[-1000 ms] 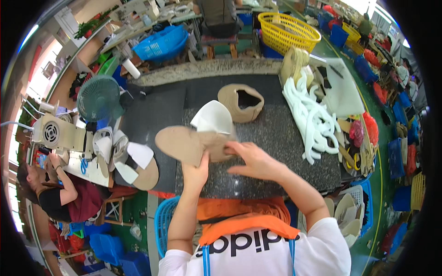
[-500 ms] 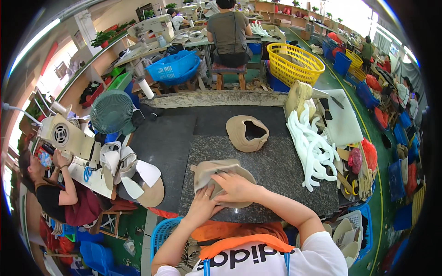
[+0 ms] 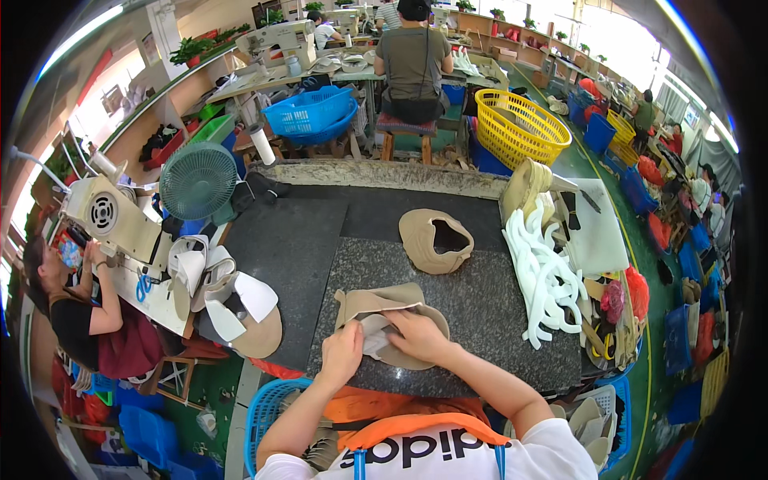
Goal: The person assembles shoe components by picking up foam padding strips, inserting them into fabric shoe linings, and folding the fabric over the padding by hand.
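Note:
A beige cap (image 3: 392,298) lies on the dark stone slab in front of me, its opening turned toward me and its pale lining showing. My left hand (image 3: 342,352) grips the near left edge of the cap, fingers curled around it. On the right side, my right hand (image 3: 418,336) is closed on the cap's edge, its fingers reaching into the opening. A second beige cap (image 3: 436,240) rests farther back on the slab, untouched, with its dark opening facing right.
White foam strips (image 3: 544,272) are heaped to the right, beside a roll of beige tape (image 3: 528,188). Several unfinished caps (image 3: 260,328) lie at the left edge. A green fan (image 3: 198,182) stands back left. A co-worker (image 3: 96,312) sits at a sewing machine (image 3: 112,220) on the left.
My hands have moved apart; before, they overlapped on the near cap. Its opening is now spread, exposing more lining. The whole view has shifted slightly.

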### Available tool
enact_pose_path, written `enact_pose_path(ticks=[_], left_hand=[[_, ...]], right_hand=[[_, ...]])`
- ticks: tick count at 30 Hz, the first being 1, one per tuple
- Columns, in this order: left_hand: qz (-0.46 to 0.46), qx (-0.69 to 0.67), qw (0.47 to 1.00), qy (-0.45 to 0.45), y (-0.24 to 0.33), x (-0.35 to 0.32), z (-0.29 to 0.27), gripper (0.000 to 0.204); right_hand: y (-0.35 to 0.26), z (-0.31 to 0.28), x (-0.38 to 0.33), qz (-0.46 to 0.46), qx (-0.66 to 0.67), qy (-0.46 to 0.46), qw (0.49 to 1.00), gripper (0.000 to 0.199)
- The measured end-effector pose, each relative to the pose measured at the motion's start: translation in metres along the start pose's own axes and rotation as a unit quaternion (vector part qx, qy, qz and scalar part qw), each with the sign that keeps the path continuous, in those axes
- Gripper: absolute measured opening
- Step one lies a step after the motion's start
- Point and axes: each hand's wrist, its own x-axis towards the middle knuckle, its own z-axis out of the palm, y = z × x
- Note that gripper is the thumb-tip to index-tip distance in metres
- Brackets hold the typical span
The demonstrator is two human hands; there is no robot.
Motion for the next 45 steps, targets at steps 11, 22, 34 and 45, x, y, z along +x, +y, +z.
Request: enact_pose_path(ticks=[11, 22, 34, 45], left_hand=[[0.181, 0.070, 0.981, 0.009, -0.013, -0.006, 0.003, 0.033], [0.308, 0.095, 0.933, -0.163, -0.012, -0.023, -0.044, 0.041], [-0.097, -0.552, 0.821, -0.106, 0.007, 0.030, -0.044, 0.020], [0.157, -0.209, 0.935, -0.241, 0.042, 0.001, -0.077, 0.021]], right_hand=[[0.032, -0.008, -0.008, -0.054, 0.042, -0.056, 0.996, 0.024], [0.021, -0.042, -0.019, -0.316, -0.090, -0.165, 0.930, 0.033], [-0.001, -0.007, -0.014, 0.085, 0.109, -0.210, 0.968, 0.037], [-0.057, -0.037, -0.007, 0.215, 0.674, 0.095, 0.700, 0.032]])
